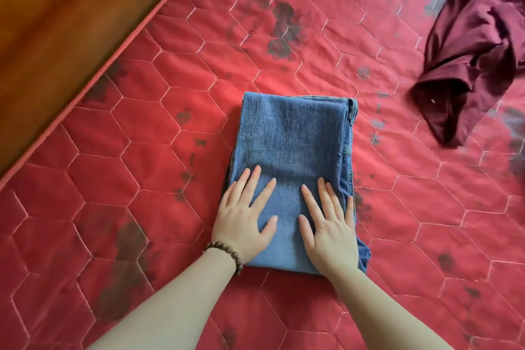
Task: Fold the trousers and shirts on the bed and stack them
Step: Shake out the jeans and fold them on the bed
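Observation:
Blue denim trousers [295,136] lie folded into a neat rectangle in the middle of the red quilted bed [142,150]. My left hand [244,216] rests flat on the near left part of the fold, fingers spread, with a brown bead bracelet at the wrist. Beside it my right hand [326,224] lies flat on the near right part, palm down. Neither hand grips the cloth. A crumpled maroon shirt [471,57] lies unfolded at the far right of the bed, well away from both hands.
The bed's piped edge [93,68] runs diagonally at the upper left, with a brown wooden surface [56,8] beyond it. Dark printed patches dot the red cover.

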Action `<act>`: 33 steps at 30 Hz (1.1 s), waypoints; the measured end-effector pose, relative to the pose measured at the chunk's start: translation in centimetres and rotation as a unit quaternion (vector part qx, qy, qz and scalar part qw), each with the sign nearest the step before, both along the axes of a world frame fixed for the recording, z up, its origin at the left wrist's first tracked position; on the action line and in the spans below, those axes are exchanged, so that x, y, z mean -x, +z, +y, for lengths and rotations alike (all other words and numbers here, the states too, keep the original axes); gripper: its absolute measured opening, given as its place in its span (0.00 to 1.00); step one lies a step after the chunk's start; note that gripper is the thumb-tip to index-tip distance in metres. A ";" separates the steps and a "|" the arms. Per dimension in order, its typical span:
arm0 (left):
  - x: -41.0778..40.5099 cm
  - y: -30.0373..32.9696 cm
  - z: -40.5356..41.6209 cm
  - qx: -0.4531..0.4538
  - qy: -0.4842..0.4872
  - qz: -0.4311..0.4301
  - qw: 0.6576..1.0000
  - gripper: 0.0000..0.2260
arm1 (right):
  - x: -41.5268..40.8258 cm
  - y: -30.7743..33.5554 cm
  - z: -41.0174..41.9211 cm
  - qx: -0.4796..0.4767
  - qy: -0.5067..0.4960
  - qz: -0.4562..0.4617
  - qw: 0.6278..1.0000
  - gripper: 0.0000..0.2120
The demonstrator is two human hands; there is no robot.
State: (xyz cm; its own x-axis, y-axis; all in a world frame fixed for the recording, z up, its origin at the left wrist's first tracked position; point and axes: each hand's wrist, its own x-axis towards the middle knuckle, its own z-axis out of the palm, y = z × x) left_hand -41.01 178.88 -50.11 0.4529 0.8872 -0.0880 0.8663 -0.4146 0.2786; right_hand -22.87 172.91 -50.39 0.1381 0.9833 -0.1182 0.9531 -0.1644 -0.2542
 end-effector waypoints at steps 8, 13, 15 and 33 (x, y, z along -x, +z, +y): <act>-4.7 4.1 8.0 -0.146 0.013 -0.029 0.989 0.22 | 0.1 4.5 9.1 -0.216 0.029 -0.034 0.975 0.21; -5.2 1.5 13.3 -0.072 0.005 0.079 0.994 0.33 | -2.8 2.3 14.2 -0.062 0.050 -0.102 0.992 0.28; -4.9 0.2 13.5 -0.065 0.002 0.077 0.995 0.34 | -3.8 0.6 14.3 -0.050 0.049 -0.110 0.991 0.29; -4.0 -0.3 12.6 -0.050 0.012 0.023 0.998 0.30 | -4.6 -0.4 12.8 -0.004 0.024 -0.054 0.998 0.30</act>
State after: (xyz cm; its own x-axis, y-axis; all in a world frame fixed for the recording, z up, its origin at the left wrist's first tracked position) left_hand -37.05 191.44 -50.40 0.4293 0.9030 -0.0194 0.8871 -0.4175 0.1965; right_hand -18.24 185.72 -50.84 0.1014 0.9901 -0.0970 0.9817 -0.1154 -0.1517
